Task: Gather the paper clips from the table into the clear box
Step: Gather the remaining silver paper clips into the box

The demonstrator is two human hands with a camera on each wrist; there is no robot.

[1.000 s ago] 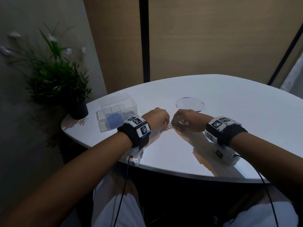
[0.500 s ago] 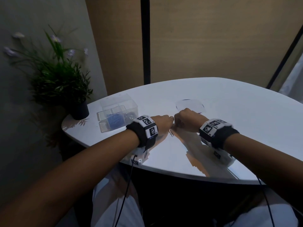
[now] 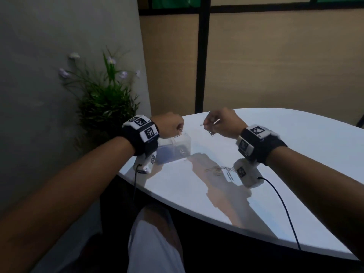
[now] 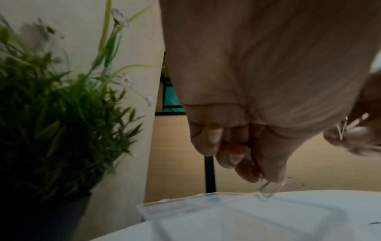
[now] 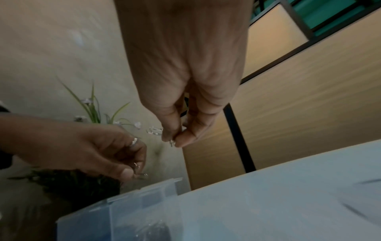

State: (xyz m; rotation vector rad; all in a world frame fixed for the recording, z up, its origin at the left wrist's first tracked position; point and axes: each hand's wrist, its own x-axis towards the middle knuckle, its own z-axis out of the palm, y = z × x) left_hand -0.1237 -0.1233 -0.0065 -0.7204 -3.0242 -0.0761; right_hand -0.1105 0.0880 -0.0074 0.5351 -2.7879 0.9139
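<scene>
My left hand [image 3: 174, 126] hovers over the clear box [image 3: 178, 148] at the table's left edge, fingers curled, pinching several silver paper clips [image 4: 274, 187] just above the box rim [image 4: 198, 198]. My right hand [image 3: 218, 123] is raised a little to the right of the box and pinches more paper clips [image 5: 156, 131] between thumb and fingertips [image 5: 175, 138]. The box [image 5: 115, 218] holds something blue and some clips. A loose heap of paper clips [image 3: 220, 171] lies on the white table [image 3: 295, 154] below my right wrist.
A potted green plant [image 3: 106, 101] with small pale flowers stands just behind the box at the table's left end, close to my left hand. A wall and wood panels back the table. The table's near edge curves past my lap.
Both hands have lifted off the table with clips pinched and moved left toward the box. The head view has swung so the box now sits under my left hand.
</scene>
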